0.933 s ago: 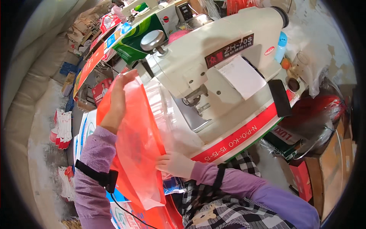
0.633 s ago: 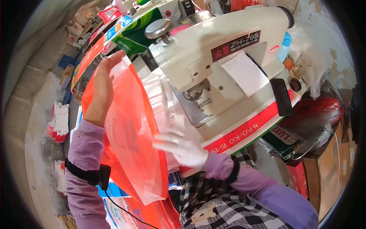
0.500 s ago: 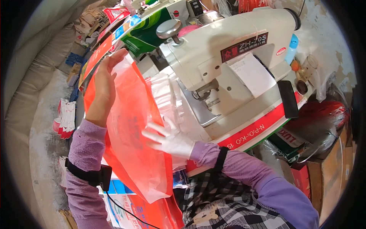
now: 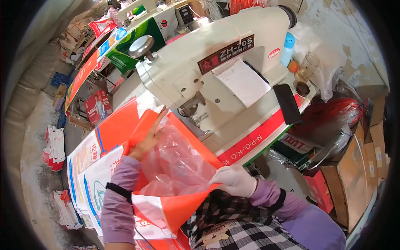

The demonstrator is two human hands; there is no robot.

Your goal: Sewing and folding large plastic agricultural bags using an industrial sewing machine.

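A red-orange and white sack (image 4: 177, 208) lies in front of me with its mouth spread. Inside it shows a crumpled clear plastic liner (image 4: 179, 164). My bare left hand (image 4: 146, 142) reaches into the mouth at the far left side, fingers stretched out along the liner and the sack's edge. In a white glove, my right hand (image 4: 236, 180) pinches the near right corner of the rim between thumb and fingers. Just beyond the sack stands a cream sewing machine (image 4: 166, 77), its needle area close to the sack's far edge.
Printed sacks (image 4: 98, 146) are piled under and left of the open one. A black phone (image 4: 286, 104) and a white paper pad (image 4: 241, 81) rest on the machine. Cardboard boxes (image 4: 346, 166) stand at right. Bundled red-and-white strips (image 4: 54, 148) lie at far left.
The sack has gone from hanging flat and raised to lying low with its mouth open. My left hand has come down into it. My right hand, earlier spread, has closed on the rim.
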